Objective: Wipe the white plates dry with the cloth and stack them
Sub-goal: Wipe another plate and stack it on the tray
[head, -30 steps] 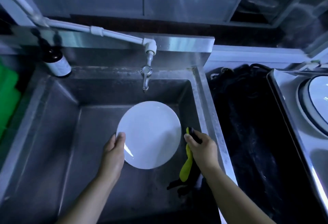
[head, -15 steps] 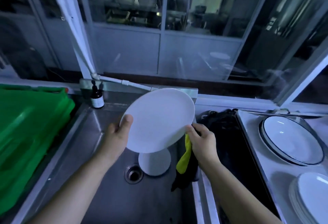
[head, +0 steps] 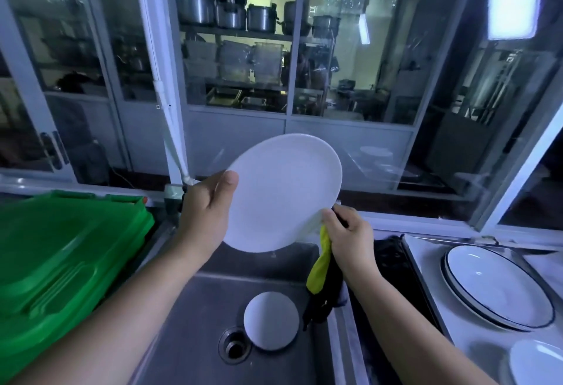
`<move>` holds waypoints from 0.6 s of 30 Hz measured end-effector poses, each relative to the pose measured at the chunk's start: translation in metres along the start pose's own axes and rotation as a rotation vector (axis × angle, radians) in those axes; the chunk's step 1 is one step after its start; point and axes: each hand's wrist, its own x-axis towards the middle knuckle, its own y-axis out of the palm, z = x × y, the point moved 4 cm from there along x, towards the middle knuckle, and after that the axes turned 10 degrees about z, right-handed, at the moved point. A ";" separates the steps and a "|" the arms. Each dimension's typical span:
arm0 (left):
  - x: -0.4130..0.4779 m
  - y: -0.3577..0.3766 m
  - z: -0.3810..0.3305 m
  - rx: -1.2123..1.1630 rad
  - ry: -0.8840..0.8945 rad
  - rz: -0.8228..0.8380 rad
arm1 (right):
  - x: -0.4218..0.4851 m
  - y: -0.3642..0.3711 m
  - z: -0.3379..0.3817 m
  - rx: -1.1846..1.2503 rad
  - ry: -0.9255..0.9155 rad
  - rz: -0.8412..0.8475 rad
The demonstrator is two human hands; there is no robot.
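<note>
The white plate (head: 283,192) is held up above the sink (head: 195,323), tilted so its face looks back at the wearer. The left grip (head: 204,217) grasps its rim at 9 o'clock, thumb on the face and fingers behind (out of sight from here). The right grip (head: 350,235) is clenched round the cloth (head: 320,275), a yellow-and-dark rag hanging from it, and its thumb meets the rim at about 5 o'clock. I cannot tell whether the cloth lies between thumb and rim.

The wipe looks to be just starting. To do it well, gather the dangling tail into a flat pad and sweep from the rim inward. Let the left grip turn the plate so every sector passes under the cloth, then do the back. A wet plate is slippery, so keeping it over the sink seems wise.

The stack of white plates (head: 537,365) sits at 4 o'clock on the surface (head: 432,266). A smaller white plate (head: 271,320) lies by the drain at 6 o'clock, likely next.
</note>
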 end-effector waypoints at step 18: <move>0.047 -0.034 0.056 -0.284 -0.355 -0.159 | 0.048 0.104 0.120 -0.600 -0.583 -0.156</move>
